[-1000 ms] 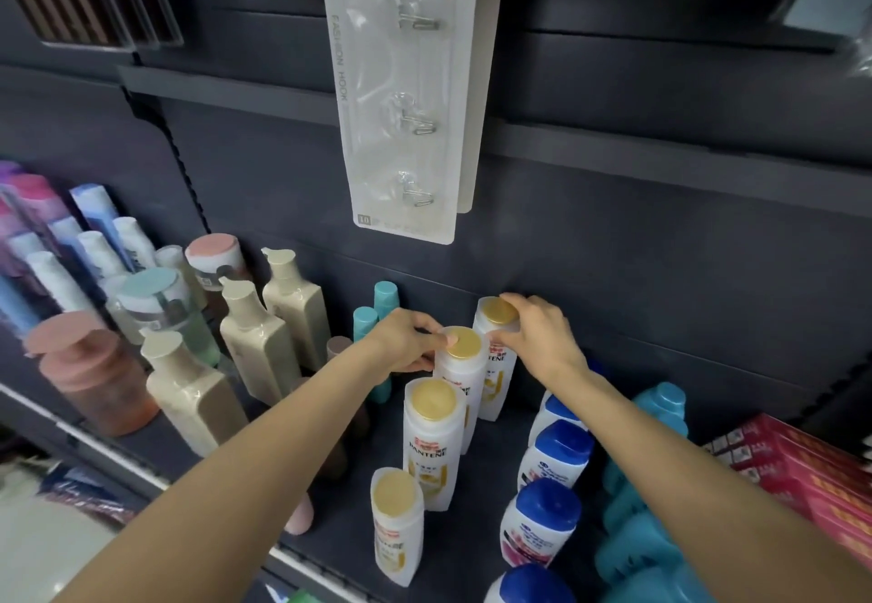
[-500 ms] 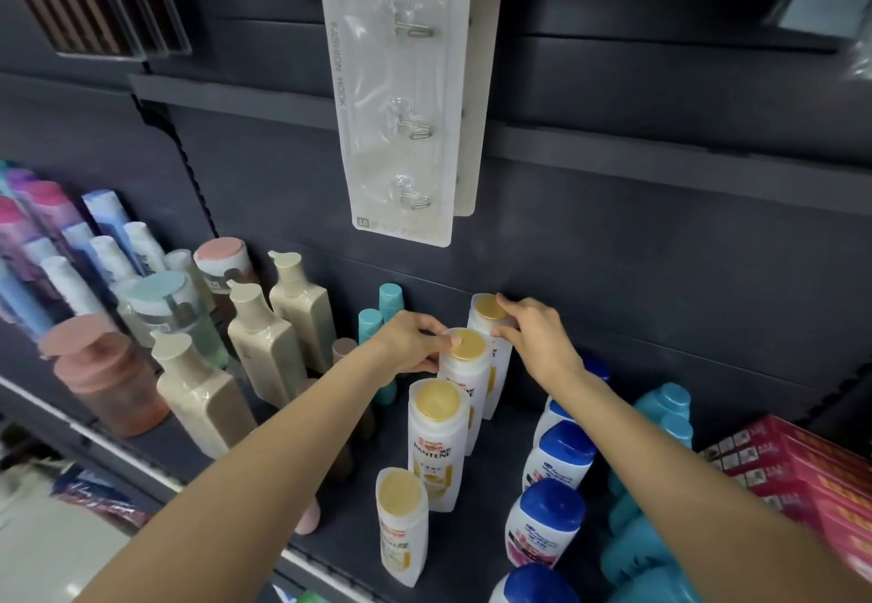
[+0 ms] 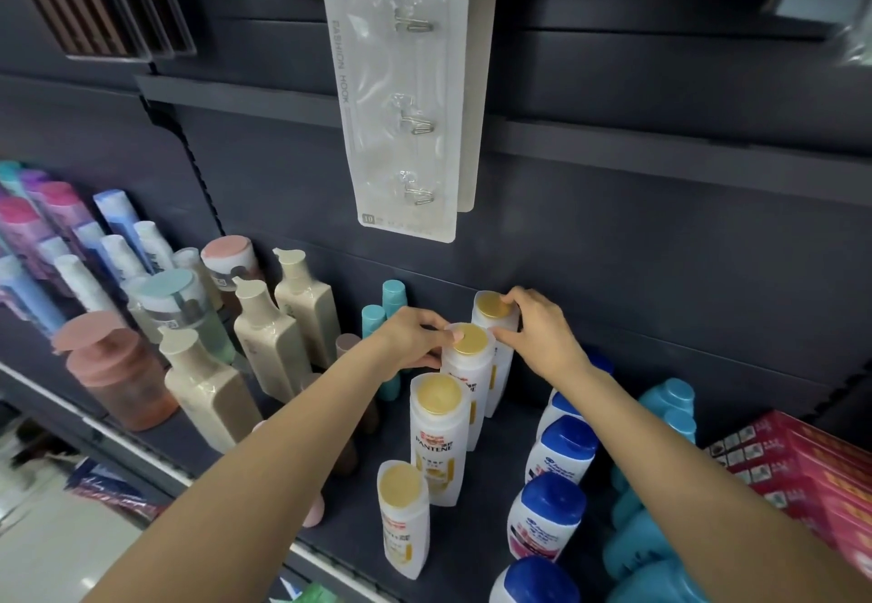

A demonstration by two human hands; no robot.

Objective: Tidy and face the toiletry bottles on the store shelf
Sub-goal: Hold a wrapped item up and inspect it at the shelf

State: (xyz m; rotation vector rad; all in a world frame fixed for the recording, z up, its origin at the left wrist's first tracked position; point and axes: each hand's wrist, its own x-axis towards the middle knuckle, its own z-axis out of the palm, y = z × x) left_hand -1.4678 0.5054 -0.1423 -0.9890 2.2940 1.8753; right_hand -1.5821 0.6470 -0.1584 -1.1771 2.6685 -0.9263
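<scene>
— What do we see nearest us?

— A file of white bottles with gold caps running back along the dark shelf (image 3: pixel 472 550): the front bottle (image 3: pixel 403 520), then the Pantene bottle (image 3: pixel 436 437).

— And farther in?

— Our left hand (image 3: pixel 410 340) curls round the third bottle (image 3: pixel 467 366) just under its cap; our right hand (image 3: pixel 535 331) grips the rear bottle (image 3: pixel 493 314) by the back panel. Blue-capped bottles (image 3: pixel 557 451) stand to the right.

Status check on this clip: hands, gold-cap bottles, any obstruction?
Left hand grips second-from-back gold-cap bottle. Right hand grips rearmost gold-cap bottle. Both upright, in row. Nothing blocking.
</scene>
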